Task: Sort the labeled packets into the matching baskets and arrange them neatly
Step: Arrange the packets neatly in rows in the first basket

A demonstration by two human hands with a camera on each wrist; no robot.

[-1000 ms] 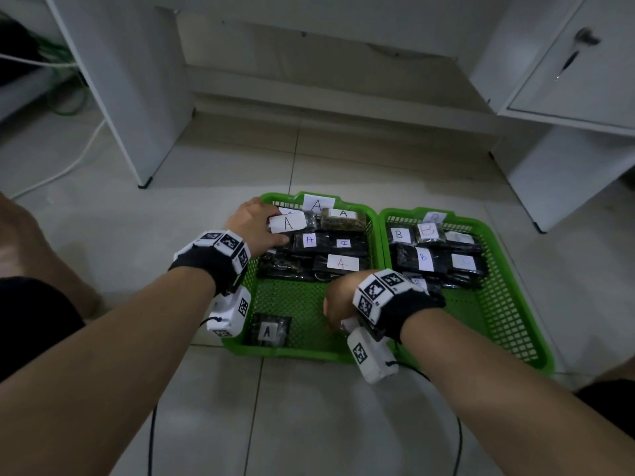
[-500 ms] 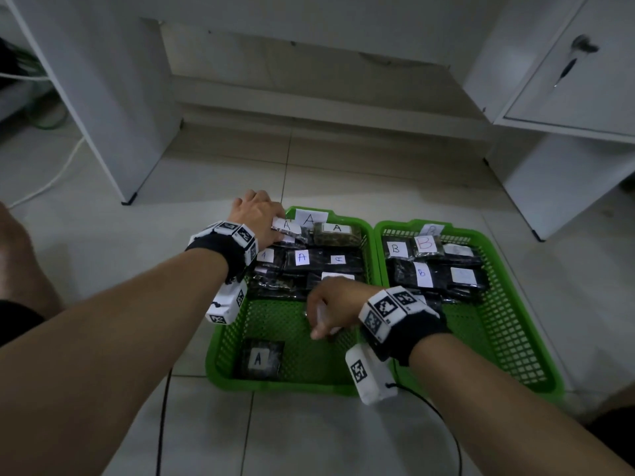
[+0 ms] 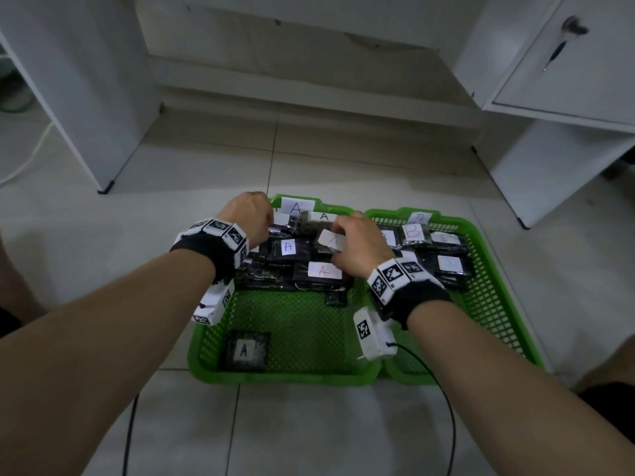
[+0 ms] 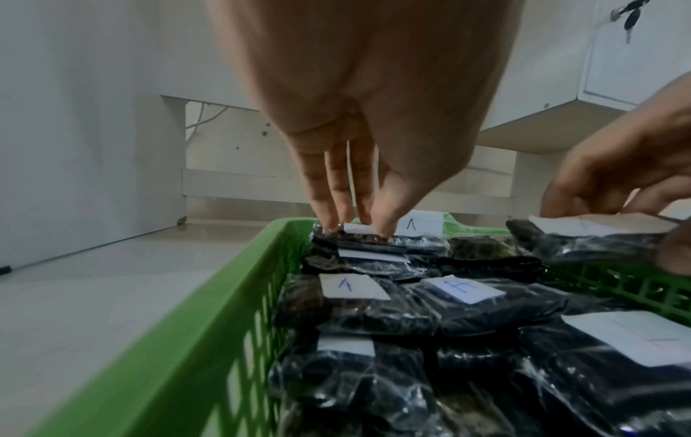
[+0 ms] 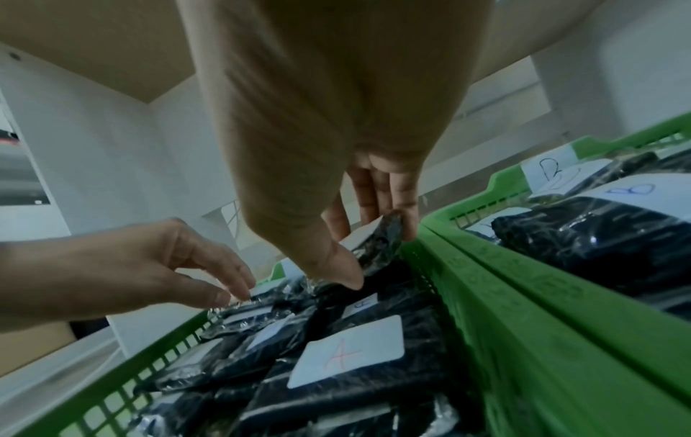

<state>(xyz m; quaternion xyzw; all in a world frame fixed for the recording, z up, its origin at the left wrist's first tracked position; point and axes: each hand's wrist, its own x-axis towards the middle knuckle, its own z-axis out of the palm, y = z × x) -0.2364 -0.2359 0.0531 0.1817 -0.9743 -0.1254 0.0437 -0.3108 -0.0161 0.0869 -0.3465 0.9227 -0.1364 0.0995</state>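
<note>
Two green baskets stand side by side on the floor: basket A [image 3: 206, 341] on the left, basket B [image 3: 498, 304] on the right. Rows of dark packets with white A labels [image 3: 323, 270] fill the back half of basket A; B packets [image 3: 412, 231] lie in basket B. My right hand [image 3: 343, 242] pinches a tilted A packet [image 3: 331, 240] between thumb and fingers, above the back right of basket A [image 5: 377, 239]. My left hand [image 3: 268, 221] presses straight fingertips [image 4: 331, 224] on the top packet [image 4: 374, 239] at the basket's back left corner.
One lone A packet [image 3: 244, 350] lies in the front left corner of basket A. White cabinets [image 3: 79, 97] flank the tiled floor left and right, with a keyed door [image 3: 567, 39] at the right. Cables [image 3: 446, 407] trail from my wrists.
My right hand rose from the front of basket A to its back right, carrying an A packet. My left hand shifted to the back left corner stack.
</note>
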